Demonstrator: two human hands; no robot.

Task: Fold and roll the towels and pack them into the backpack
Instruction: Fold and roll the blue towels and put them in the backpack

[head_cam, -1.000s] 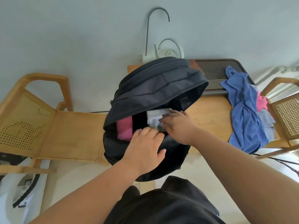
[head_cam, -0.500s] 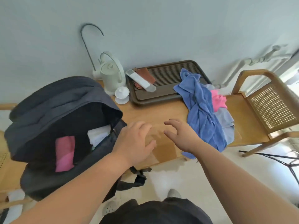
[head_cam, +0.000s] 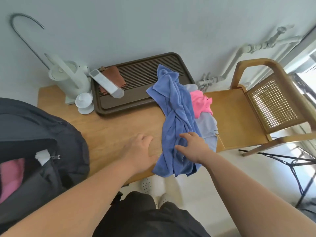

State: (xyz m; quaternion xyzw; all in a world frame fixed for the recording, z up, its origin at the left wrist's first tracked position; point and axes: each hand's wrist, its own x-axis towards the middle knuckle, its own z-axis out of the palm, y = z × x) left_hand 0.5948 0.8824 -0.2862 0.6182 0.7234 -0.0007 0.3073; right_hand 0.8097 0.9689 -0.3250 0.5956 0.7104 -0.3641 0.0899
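A crumpled blue towel (head_cam: 177, 120) lies over the right end of the wooden table (head_cam: 116, 127) and hangs past its front edge. A pink towel (head_cam: 200, 103) and a pale grey one (head_cam: 206, 125) lie bunched beside it. My right hand (head_cam: 191, 146) rests on the blue towel with fingers spread. My left hand (head_cam: 140, 151) hovers over the bare table just left of the towel, fingers relaxed, holding nothing. The black backpack (head_cam: 34, 147) stands open at the left, with a pink roll (head_cam: 10, 177) and a white towel (head_cam: 41, 155) inside.
A brown slatted tray (head_cam: 142, 79) at the back holds a brown cloth (head_cam: 112, 77) and a white remote-like bar (head_cam: 106, 85). A white kettle (head_cam: 70, 79) and a small lidded cup (head_cam: 84, 103) stand left of it. A wooden cane chair (head_cam: 266, 103) adjoins the table at right.
Both hands left the backpack's opening and moved right across the table. My right hand now lies on the blue towel; the view has swung right.
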